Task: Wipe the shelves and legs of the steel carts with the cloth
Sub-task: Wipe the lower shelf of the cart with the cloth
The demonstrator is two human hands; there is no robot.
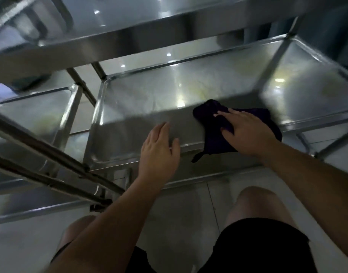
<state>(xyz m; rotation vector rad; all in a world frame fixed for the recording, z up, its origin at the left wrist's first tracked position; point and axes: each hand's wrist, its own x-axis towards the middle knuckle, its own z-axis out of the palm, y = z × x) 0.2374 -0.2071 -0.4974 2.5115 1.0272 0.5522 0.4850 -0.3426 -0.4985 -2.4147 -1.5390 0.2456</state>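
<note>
A dark purple cloth (212,138) lies on the middle shelf (137,133) of a steel cart, near its front rim. My right hand (246,131) presses flat on the cloth with straight fingers pointing left. My left hand (159,150) rests open on the shelf's front edge, just left of the cloth. A lower shelf (208,85) with yellowish smears shows beyond and below. The top shelf (129,36) runs across the upper part of the view.
A second steel cart (31,115) stands close on the left, its legs and rails (50,154) crossing diagonally. A cart leg (275,54) rises at the right. My knees and black shorts (258,243) are above a white tiled floor (188,213).
</note>
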